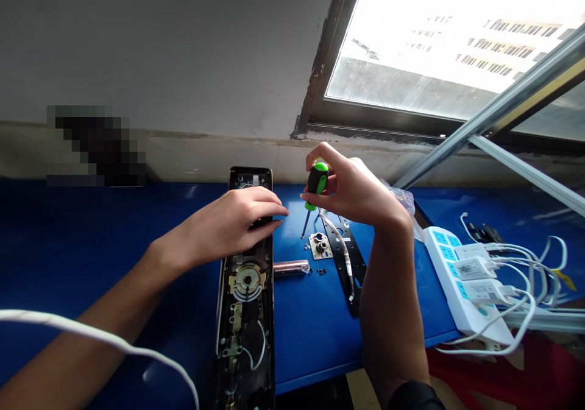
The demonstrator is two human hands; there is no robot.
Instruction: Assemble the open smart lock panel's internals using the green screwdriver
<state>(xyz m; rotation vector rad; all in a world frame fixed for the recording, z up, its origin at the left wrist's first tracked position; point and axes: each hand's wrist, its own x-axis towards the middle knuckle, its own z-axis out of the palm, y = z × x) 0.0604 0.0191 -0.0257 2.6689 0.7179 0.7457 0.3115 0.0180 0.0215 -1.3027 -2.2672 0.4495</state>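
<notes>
A long black housing (256, 340), resembling an opened door lock body, lies lengthwise on the blue table with its metal parts and wiring exposed. Across its upper part reaches my left hand (233, 218), fingers stretched out and a little apart over the right edge; it partly hides the inside. To the right, my right hand (354, 184) grips a green and black screwdriver (317, 180), its shaft pointing down. Below the tip are a small square plate with a round centre (320, 247) and a few tiny screws (306, 247).
A black slotted plate (340, 264) with a white-wrapped cable (346, 253) lies beside my right forearm. Dark screws (322, 271) sit near a shiny wrapped cylinder (291, 268). A white power strip (445, 270) stands at right, and a white cable (91, 335) crosses the lower left.
</notes>
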